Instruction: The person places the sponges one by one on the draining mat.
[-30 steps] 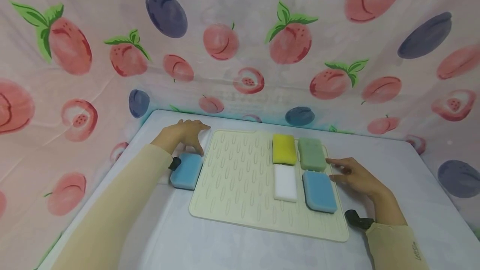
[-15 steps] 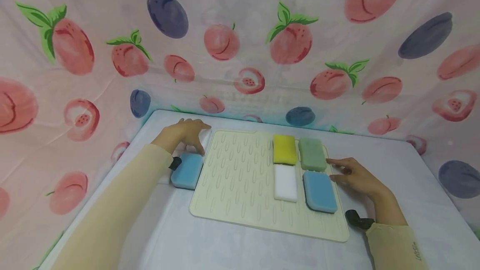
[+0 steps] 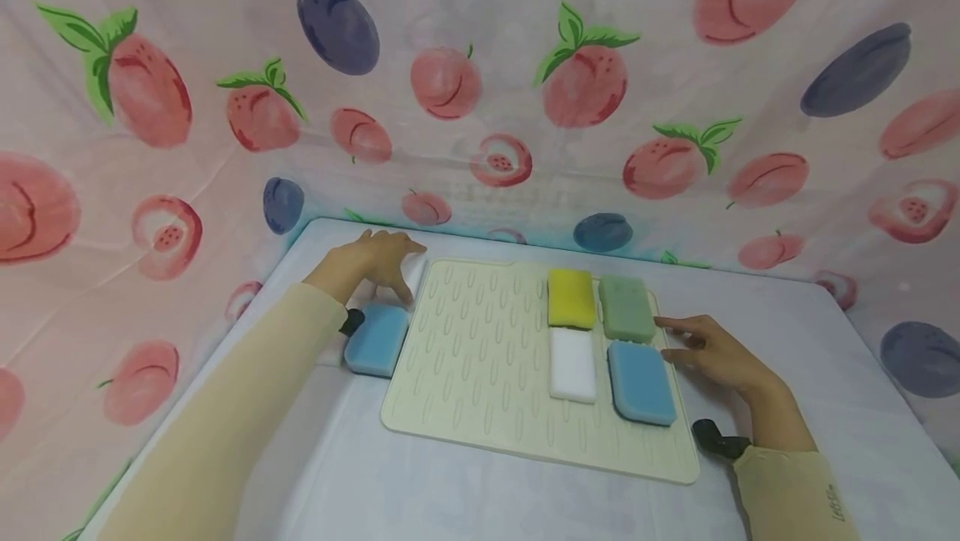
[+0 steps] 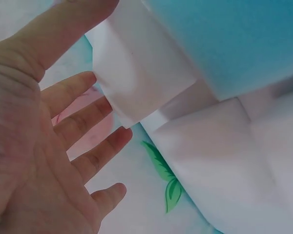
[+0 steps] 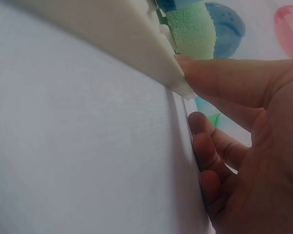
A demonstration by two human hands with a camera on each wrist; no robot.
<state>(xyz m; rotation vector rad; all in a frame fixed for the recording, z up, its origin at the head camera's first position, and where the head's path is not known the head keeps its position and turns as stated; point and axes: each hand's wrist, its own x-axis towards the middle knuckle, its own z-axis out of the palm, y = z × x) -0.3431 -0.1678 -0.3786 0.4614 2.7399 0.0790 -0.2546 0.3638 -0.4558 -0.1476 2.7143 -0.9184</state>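
Observation:
At the left of the cream ribbed mat (image 3: pixel 483 358), my left hand (image 3: pixel 378 262) arches with thumb and fingers spread. A pale white piece (image 4: pixel 136 68) lies by its fingertips; its kind and any firm grip are unclear. A blue sponge (image 3: pixel 377 341) sits close to the left wrist, against the mat's left edge. My right hand (image 3: pixel 712 349) touches the mat's right edge with its index finger and thumb, beside a green sponge (image 3: pixel 627 309) and another blue sponge (image 3: pixel 641 383). A yellow sponge (image 3: pixel 571 298) and a white sponge (image 3: pixel 573 364) lie left of those on the mat.
White cloth covers the table (image 3: pixel 465 495). A fruit-printed curtain (image 3: pixel 487 107) rises behind and along the left. A dark wrist strap (image 3: pixel 718 441) sits at the right cuff.
My left hand has risen very slightly, and the head view has shifted a little. The right hand, the mat and the sponges keep their places.

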